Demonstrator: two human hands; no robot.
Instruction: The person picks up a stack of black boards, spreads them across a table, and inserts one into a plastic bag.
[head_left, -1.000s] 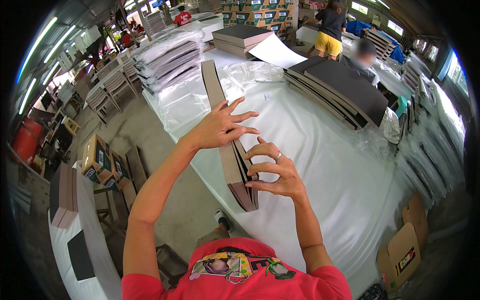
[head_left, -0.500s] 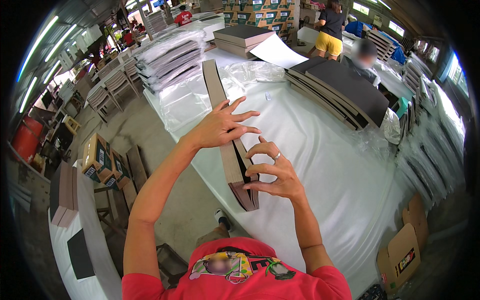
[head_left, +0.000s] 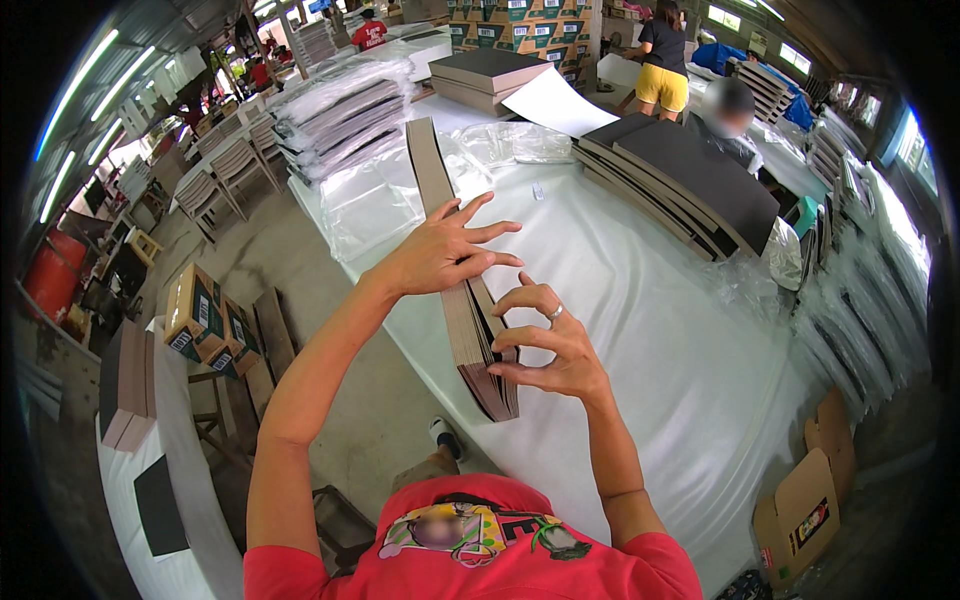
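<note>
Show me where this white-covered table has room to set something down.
The widest bare patch of the table lies right of the right hand, in front of the dark-topped stack. A smaller one lies between the left hand and that stack. It's crowded at the far left, with plastic-wrapped bundles and loose clear plastic, and along the row of boards.

The left hand [head_left: 445, 250] hides the middle of the board stack [head_left: 461, 325].
</note>
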